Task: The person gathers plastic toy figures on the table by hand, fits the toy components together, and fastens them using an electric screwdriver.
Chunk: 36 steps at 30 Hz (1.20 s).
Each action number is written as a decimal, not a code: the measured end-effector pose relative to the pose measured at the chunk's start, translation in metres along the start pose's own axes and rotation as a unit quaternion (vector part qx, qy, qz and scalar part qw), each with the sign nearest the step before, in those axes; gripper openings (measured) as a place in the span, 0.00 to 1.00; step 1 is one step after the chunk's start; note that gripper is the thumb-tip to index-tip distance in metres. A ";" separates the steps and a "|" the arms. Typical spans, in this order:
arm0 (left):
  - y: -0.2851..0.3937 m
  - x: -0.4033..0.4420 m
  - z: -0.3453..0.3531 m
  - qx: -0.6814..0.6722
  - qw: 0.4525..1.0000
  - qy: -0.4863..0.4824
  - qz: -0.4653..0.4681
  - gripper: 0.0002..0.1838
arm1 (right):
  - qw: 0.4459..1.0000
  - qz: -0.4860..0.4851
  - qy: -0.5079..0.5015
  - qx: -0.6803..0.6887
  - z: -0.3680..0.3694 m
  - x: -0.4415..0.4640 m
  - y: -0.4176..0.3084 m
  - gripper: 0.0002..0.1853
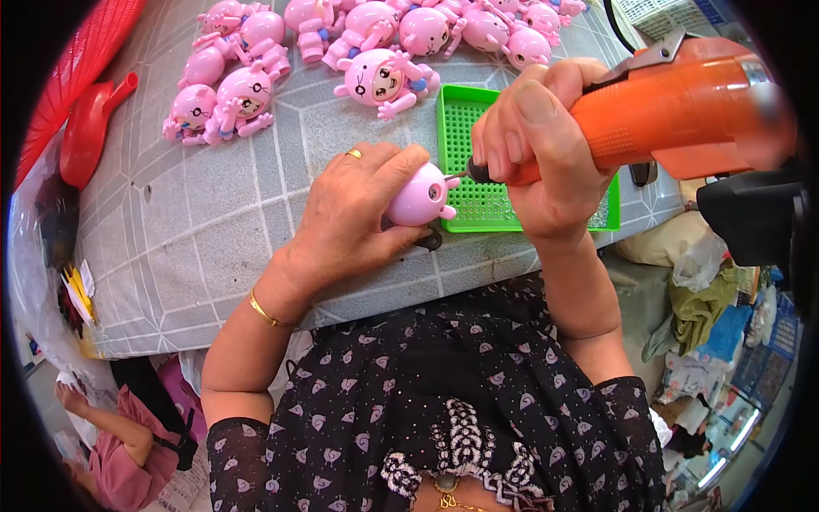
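Note:
My left hand (354, 205) is wrapped round a pink plastic toy figure (415, 198), holding it against the table. A round hole in the toy's head faces right. My right hand (546, 149) grips an orange electric screwdriver (661, 111), which lies sideways with its bit pointing left at the toy. The bit's tip is beside the toy's small ear; whether it touches is hard to tell. Below and behind the screwdriver sits a green perforated tray (478, 200), with small shiny pieces at its right end, partly hidden by my right hand.
Several pink toy figures (375, 81) lie piled along the table's far side. A red plastic object (90, 128) stands at the left edge of the grey patterned table (213, 222). Another person (132, 435) is at lower left. Bags and cloths (708, 299) crowd the right.

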<state>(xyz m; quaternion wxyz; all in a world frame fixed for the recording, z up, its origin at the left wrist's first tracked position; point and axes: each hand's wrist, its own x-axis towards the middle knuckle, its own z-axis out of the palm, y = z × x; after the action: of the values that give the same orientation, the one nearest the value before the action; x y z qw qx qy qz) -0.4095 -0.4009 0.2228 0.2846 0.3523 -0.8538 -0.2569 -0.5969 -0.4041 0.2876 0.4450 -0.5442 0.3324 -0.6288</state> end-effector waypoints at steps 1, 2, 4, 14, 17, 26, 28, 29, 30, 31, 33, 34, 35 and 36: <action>0.000 0.000 0.000 0.000 1.000 0.001 -0.001 0.35 | 1.000 0.001 -0.001 0.000 0.002 0.000 -0.001 0.13; 0.000 0.000 0.000 0.004 1.000 0.003 0.001 0.35 | 1.000 0.006 0.000 -0.019 0.005 0.001 -0.003 0.13; 0.000 -0.001 0.001 0.006 1.000 0.007 0.000 0.35 | 0.999 0.013 -0.001 -0.038 0.008 0.001 -0.003 0.13; 0.002 -0.007 0.003 0.015 0.999 0.033 -0.008 0.35 | 0.997 -0.079 -0.019 0.014 -0.001 -0.015 0.008 0.11; 0.003 -0.008 0.003 0.014 0.999 0.035 -0.007 0.35 | 0.993 -0.095 -0.011 0.064 -0.008 -0.020 0.009 0.07; 0.007 -0.006 0.004 0.035 0.998 0.040 0.017 0.34 | 0.995 -0.092 -0.016 0.040 -0.012 -0.015 -0.002 0.09; 0.008 -0.006 0.005 0.044 0.998 0.044 0.028 0.35 | 0.995 -0.089 -0.014 0.040 -0.013 -0.014 -0.001 0.09; 0.008 -0.006 0.005 0.049 0.997 0.047 0.024 0.34 | 0.995 -0.086 -0.013 0.039 -0.013 -0.014 0.000 0.10; 0.008 -0.007 0.005 0.053 0.997 0.050 0.020 0.32 | 0.996 -0.085 -0.012 0.039 -0.012 -0.014 0.000 0.10; 0.009 -0.006 0.005 0.053 0.997 0.050 0.019 0.32 | 0.996 -0.084 -0.015 0.038 -0.011 -0.013 -0.001 0.10; 0.010 -0.006 0.004 0.055 0.997 0.044 0.016 0.32 | 0.996 -0.083 -0.018 0.038 -0.010 -0.013 -0.002 0.11; 0.010 -0.006 0.003 0.056 0.997 0.045 0.016 0.32 | 0.996 -0.084 -0.027 0.030 -0.010 -0.012 -0.001 0.11; 0.011 -0.006 0.002 0.054 0.998 0.040 0.010 0.32 | 0.995 -0.085 -0.036 0.023 -0.009 -0.012 0.000 0.11; 0.011 -0.006 0.002 0.051 0.998 0.036 0.004 0.32 | 0.995 -0.086 -0.036 0.023 -0.009 -0.012 0.001 0.11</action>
<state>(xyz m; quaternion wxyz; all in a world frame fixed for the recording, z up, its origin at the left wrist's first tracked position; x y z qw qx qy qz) -0.4120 -0.3889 0.2270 0.2977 0.3717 -0.8566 -0.1986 -0.6054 -0.3940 0.2809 0.4140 -0.5825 0.2535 -0.6520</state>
